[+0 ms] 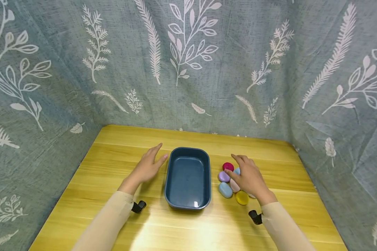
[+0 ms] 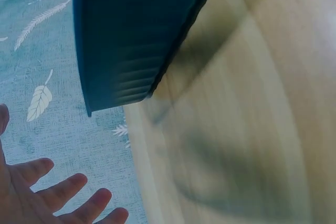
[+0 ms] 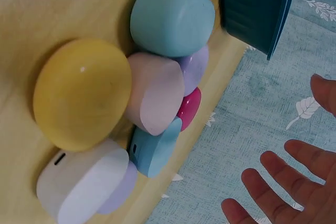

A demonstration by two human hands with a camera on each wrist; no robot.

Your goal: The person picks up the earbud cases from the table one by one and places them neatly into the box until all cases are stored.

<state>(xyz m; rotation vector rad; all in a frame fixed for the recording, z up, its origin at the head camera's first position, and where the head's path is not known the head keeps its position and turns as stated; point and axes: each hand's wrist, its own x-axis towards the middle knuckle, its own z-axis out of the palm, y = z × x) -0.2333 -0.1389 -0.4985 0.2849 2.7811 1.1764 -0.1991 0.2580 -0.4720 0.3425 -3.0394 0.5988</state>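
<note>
A dark blue rectangular plastic tub (image 1: 188, 177) with rounded corners stands mid-table. My left hand (image 1: 146, 168) hovers left of it, fingers extended, holding nothing. To the tub's right lies a cluster of smooth, pebble-shaped pieces: crimson (image 1: 228, 166), lilac (image 1: 224, 176), light blue (image 1: 225, 190), pale pink (image 1: 234, 185) and yellow (image 1: 242, 198). Over their right side is my right hand (image 1: 250, 177), its fingers spread and nothing gripped. It partly hides the cluster in the head view. The right wrist view also shows a white piece (image 3: 84, 187), a second blue one (image 3: 155, 150) and another lilac one (image 3: 118, 190).
The wooden table (image 1: 113, 167) has a patterned grey-blue cloth (image 1: 207, 104) hanging behind it and at both sides. Black wrist-worn devices sit below the left hand (image 2: 58, 192) and right hand (image 3: 294, 187). Light glares off the table's front.
</note>
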